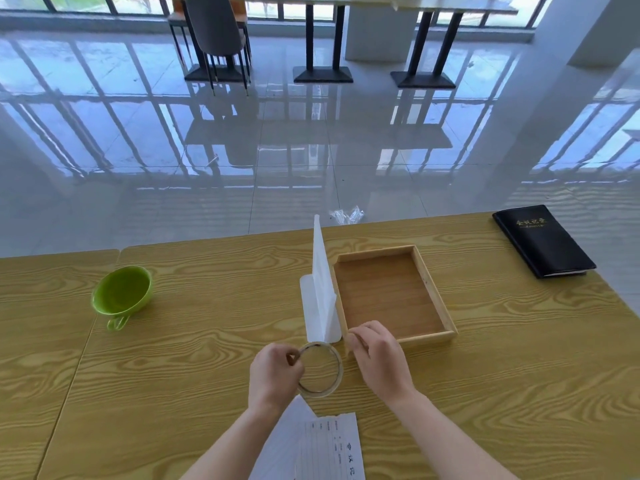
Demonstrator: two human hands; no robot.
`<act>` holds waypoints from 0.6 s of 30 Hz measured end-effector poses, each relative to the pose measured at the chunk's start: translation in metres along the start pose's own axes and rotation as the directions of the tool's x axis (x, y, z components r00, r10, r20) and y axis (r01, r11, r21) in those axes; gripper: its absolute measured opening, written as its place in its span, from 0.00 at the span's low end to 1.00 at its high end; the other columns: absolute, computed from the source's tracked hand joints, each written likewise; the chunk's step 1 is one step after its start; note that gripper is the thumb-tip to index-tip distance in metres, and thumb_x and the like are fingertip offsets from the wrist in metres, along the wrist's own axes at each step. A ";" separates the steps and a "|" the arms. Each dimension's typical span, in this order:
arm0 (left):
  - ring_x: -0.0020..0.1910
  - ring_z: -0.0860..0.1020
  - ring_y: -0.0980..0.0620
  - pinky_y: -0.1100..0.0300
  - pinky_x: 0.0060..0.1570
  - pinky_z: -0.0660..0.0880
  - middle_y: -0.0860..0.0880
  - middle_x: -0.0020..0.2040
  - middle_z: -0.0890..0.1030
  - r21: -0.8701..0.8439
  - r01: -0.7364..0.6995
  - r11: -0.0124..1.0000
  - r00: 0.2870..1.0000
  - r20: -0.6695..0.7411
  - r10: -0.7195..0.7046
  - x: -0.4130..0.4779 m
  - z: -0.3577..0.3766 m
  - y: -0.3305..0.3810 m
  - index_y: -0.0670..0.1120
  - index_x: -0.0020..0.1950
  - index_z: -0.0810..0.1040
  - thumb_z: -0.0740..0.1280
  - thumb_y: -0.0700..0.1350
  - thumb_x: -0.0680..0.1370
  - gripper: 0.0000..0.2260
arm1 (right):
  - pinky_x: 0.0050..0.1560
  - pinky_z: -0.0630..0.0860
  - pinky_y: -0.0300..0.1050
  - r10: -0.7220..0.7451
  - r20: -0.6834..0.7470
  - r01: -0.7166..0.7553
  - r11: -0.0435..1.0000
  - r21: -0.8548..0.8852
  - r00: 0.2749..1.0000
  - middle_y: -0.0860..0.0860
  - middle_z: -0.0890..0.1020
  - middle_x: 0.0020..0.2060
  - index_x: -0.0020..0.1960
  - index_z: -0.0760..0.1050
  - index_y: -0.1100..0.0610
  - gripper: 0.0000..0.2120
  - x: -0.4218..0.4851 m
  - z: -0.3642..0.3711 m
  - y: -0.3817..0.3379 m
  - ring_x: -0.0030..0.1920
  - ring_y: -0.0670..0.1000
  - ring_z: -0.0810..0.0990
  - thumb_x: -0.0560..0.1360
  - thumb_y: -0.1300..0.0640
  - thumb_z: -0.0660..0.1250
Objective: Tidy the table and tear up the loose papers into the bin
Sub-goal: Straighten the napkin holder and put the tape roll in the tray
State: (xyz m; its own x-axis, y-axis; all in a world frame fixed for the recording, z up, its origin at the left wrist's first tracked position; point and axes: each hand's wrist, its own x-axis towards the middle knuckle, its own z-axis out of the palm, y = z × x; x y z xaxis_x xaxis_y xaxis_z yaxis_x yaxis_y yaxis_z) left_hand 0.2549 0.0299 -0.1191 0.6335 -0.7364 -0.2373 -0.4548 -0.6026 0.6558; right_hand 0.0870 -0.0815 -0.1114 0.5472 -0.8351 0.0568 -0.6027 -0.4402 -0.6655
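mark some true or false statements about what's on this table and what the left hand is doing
1. The left hand holds the clear tape roll. True.
2. The green cup sits inside the wooden tray. False: it is on the table, well to the tray's left.
3. The black notebook lies open. False: it is closed, at the table's far right.
4. The white stand stands beside the tray's left wall. True.
5. Printed papers lie at the table's near edge, between the forearms. True.
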 end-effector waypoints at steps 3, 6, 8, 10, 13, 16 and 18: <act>0.38 0.79 0.57 0.57 0.41 0.78 0.54 0.34 0.82 -0.058 -0.007 0.998 0.999 0.037 0.009 -0.017 0.010 0.018 0.51 0.36 0.83 0.70 0.40 0.68 0.07 | 0.45 0.78 0.40 0.037 0.034 -0.040 0.997 0.065 0.999 0.44 0.81 0.42 0.50 0.82 0.51 0.12 -0.017 -0.011 0.002 0.43 0.43 0.79 0.79 0.44 0.66; 0.34 0.80 0.59 0.58 0.37 0.79 0.54 0.31 0.83 -0.182 0.068 0.981 0.997 0.049 -0.060 -0.024 0.019 0.038 0.55 0.32 0.80 0.71 0.40 0.68 0.10 | 0.48 0.78 0.41 0.046 0.085 -0.047 0.999 0.001 0.995 0.45 0.84 0.44 0.56 0.82 0.52 0.10 -0.024 -0.014 0.009 0.45 0.45 0.80 0.77 0.49 0.71; 0.31 0.80 0.58 0.58 0.35 0.80 0.54 0.31 0.82 -0.251 0.065 0.966 0.997 0.058 -0.052 -0.024 0.023 0.048 0.55 0.35 0.80 0.73 0.42 0.70 0.08 | 0.52 0.79 0.42 0.087 0.014 -0.087 0.996 -0.002 0.996 0.46 0.86 0.48 0.58 0.82 0.54 0.10 -0.021 -0.019 0.015 0.48 0.45 0.82 0.78 0.54 0.70; 0.33 0.80 0.57 0.61 0.36 0.77 0.54 0.33 0.81 -0.247 0.003 0.969 0.999 0.033 0.005 -0.024 0.025 0.053 0.55 0.41 0.80 0.75 0.46 0.71 0.06 | 0.50 0.80 0.45 0.150 -0.086 -0.149 0.989 0.026 0.985 0.47 0.87 0.45 0.54 0.84 0.55 0.07 -0.011 -0.029 0.021 0.46 0.46 0.83 0.77 0.57 0.70; 0.34 0.78 0.57 0.65 0.35 0.72 0.53 0.34 0.80 -0.236 -0.023 0.971 0.999 -0.042 0.014 -0.021 0.022 0.049 0.52 0.45 0.79 0.76 0.50 0.72 0.08 | 0.48 0.79 0.43 0.263 -0.136 -0.259 0.965 0.049 0.955 0.48 0.87 0.47 0.56 0.84 0.55 0.08 0.015 -0.041 0.034 0.46 0.47 0.82 0.78 0.57 0.70; 0.36 0.78 0.57 0.63 0.37 0.72 0.52 0.37 0.80 -0.231 -0.012 0.973 0.995 -0.102 -0.012 -0.012 0.016 0.045 0.49 0.52 0.76 0.75 0.51 0.72 0.13 | 0.45 0.73 0.41 0.353 -0.171 -0.353 0.935 0.035 0.920 0.50 0.87 0.46 0.56 0.84 0.56 0.09 0.044 -0.048 0.045 0.45 0.48 0.80 0.79 0.56 0.68; 0.40 0.79 0.58 0.63 0.39 0.72 0.53 0.43 0.80 -0.210 -0.026 0.977 0.992 -0.128 -0.001 -0.005 0.013 0.047 0.49 0.60 0.75 0.75 0.51 0.73 0.19 | 0.45 0.74 0.42 0.394 -0.177 -0.400 0.917 0.005 0.902 0.52 0.87 0.47 0.56 0.83 0.57 0.10 0.061 -0.048 0.051 0.47 0.52 0.82 0.79 0.55 0.67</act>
State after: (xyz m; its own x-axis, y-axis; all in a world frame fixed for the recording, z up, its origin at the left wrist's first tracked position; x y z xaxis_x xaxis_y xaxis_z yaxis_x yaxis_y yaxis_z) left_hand 0.2225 0.0011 -0.0959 0.7086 -0.6906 -0.1446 -0.3297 -0.5052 0.7975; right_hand 0.0612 -0.1707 -0.1059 0.1526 -0.9851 -0.0794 -0.7682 -0.0677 -0.6367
